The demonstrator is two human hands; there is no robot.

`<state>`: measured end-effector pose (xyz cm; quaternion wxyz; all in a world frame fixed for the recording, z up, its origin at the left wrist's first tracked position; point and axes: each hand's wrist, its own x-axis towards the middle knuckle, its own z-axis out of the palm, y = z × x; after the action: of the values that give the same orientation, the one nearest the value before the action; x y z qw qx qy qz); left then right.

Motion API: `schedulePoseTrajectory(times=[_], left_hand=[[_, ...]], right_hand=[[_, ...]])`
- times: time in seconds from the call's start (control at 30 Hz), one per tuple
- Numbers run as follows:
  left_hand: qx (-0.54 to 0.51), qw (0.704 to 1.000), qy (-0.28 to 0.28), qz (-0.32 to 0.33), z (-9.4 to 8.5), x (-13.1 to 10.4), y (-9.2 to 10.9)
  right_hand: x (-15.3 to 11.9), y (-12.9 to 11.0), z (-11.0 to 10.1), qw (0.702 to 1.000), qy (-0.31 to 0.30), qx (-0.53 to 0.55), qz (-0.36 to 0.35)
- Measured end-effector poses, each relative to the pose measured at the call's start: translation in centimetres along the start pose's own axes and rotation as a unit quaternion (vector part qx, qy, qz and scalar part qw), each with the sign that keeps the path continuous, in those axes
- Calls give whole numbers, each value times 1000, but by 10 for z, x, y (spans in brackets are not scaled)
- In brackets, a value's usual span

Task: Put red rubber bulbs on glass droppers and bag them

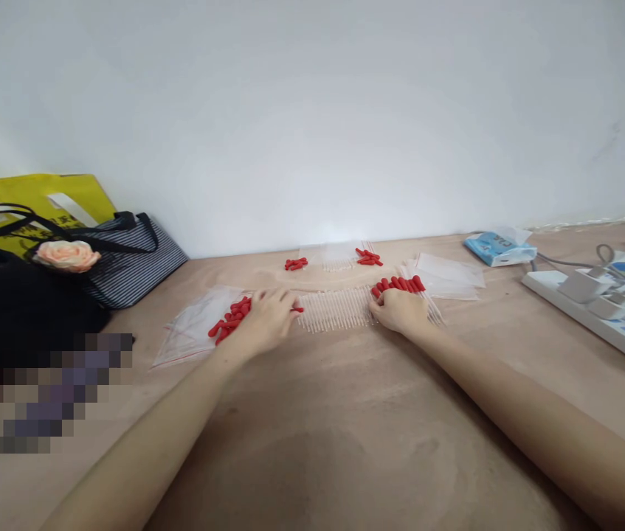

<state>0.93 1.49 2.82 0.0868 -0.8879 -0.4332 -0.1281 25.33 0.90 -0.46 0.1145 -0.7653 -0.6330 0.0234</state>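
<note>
A row of thin pale sticks (334, 310) lies side by side on the wooden table. At its left end my left hand (272, 316) is closed, with a small red piece (297, 310) at its fingertips. Beside that hand a pile of red pieces (229, 322) rests on clear plastic bags (187, 335). My right hand (395, 308) is closed at the row's right end, its fingers at the sticks; what they hold is too small to tell. Several red-tipped sticks (401, 284) lie just behind it.
Near the wall are two small red piles (296, 263) (369, 257), apparently reflected or set farther back. Plastic bags (448, 276) and a blue tissue pack (497, 248) lie right of centre. A white power strip (594, 310) is at right; a striped bag (135, 258) stands left.
</note>
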Motion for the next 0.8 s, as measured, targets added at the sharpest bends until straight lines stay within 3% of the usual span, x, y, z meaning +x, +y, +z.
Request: schedulePoseTrajectory(times=[0.13,0.23,0.4,0.53,0.7,0.8], left_hand=[[-39,993,101,55,32,-2,29],[-78,984,142,72,46,-5,35],[-89,987,132,36,49,-5,32],[-74,985,149,43,49,-4,31],[-64,982,165,67,51,-4,31],[-57,980,171,82,52,-4,31]], right_hand=[[0,0,3,1000,22,-5,-4],[-1,3,4,997,66,25,-27],[-12,15,10,955,131,150,-218],[-20,22,15,911,162,142,-352],[-24,18,17,899,206,15,-386],[-26,15,16,891,222,-9,-397]])
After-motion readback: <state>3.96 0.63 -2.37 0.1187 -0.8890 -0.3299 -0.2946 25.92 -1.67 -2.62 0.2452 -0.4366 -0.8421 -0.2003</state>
